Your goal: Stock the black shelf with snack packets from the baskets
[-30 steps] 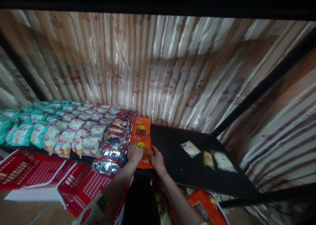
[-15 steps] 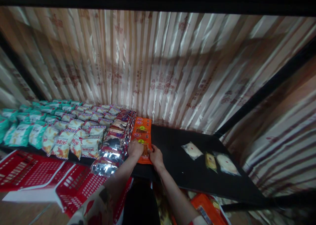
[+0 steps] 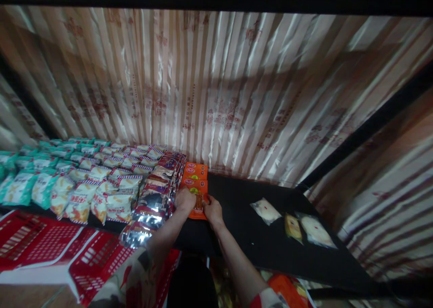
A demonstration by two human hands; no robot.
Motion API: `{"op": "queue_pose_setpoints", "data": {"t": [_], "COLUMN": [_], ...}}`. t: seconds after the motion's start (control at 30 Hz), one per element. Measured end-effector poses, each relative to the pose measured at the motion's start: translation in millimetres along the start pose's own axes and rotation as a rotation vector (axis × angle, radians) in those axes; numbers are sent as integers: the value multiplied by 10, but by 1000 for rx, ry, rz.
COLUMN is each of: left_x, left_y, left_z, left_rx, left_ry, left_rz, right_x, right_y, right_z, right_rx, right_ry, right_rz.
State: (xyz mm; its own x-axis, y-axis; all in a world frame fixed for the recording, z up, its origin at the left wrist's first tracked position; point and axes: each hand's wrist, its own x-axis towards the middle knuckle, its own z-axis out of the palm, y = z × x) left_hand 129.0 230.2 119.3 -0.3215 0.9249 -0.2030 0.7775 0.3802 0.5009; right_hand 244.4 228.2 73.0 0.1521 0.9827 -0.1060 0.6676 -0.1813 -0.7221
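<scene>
Both of my hands rest on an orange snack packet (image 3: 198, 207) lying on a black shelf (image 3: 243, 227). My left hand (image 3: 184, 199) holds its left side with the fingers curled over it. At the packet's right edge my right hand (image 3: 212, 208) pinches it. Two more orange packets (image 3: 195, 173) lie overlapped just behind it, toward the back. A row of silver and dark red packets (image 3: 156, 195) lies directly left of my left hand.
Rows of white-and-red packets (image 3: 104, 186) and green packets (image 3: 30, 181) fill the shelf's left part. Three clear small packets (image 3: 292, 218) lie at the right. Red baskets (image 3: 50, 249) stand below left. A striped curtain (image 3: 216, 96) hangs behind. Orange packets (image 3: 287, 290) lie below right.
Both hands slid the front orange packet toward the back, so it now overlaps the packets behind it more. The camera shifted slightly.
</scene>
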Motion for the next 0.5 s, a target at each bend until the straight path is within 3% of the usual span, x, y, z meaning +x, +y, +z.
{"op": "queue_pose_setpoints", "data": {"t": [0.5], "left_x": [168], "left_y": [47], "left_z": [73], "left_rx": [53], "left_ry": [28], "left_rz": [73], "right_x": [205], "right_y": [-89], "right_z": [32], "right_rx": [-35], "right_ry": [30], "right_rz": [-12]}}
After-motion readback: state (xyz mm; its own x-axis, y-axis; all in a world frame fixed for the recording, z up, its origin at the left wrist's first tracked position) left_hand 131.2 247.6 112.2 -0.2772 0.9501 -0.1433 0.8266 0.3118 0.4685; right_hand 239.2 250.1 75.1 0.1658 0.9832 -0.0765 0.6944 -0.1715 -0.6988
